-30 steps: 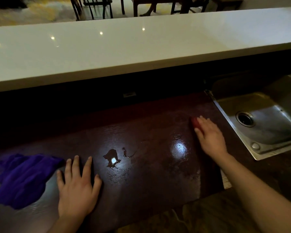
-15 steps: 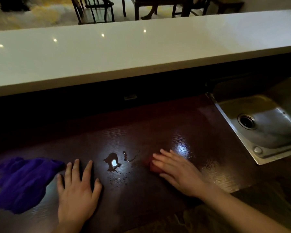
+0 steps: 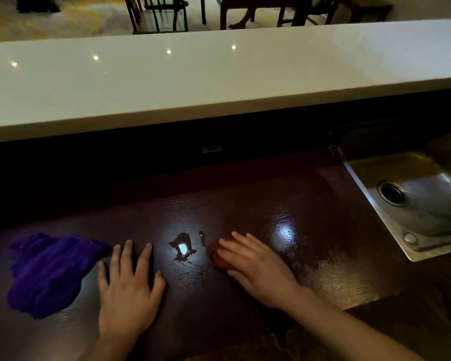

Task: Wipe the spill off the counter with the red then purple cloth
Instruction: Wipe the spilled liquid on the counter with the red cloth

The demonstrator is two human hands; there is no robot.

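Observation:
A small dark puddle, the spill [image 3: 183, 247], glints on the dark wooden counter [image 3: 284, 204], with a thin trickle just to its right. My right hand [image 3: 255, 267] lies flat on the red cloth [image 3: 217, 254], pressing it to the counter right beside the trickle; only a small red edge shows past my fingertips. The purple cloth [image 3: 50, 272] lies crumpled at the left. My left hand [image 3: 129, 290] rests flat on the counter between the purple cloth and the spill, fingers spread, holding nothing.
A steel sink [image 3: 417, 199] with a round drain is set into the counter at the right. A raised white bar top [image 3: 219, 74] runs along the back. Chairs and someone's foot show beyond it. A wet sheen marks the wood right of my hand.
My right hand has slid the red cloth from beside the sink leftward across the counter to the edge of the spill. My left hand and the purple cloth have stayed put.

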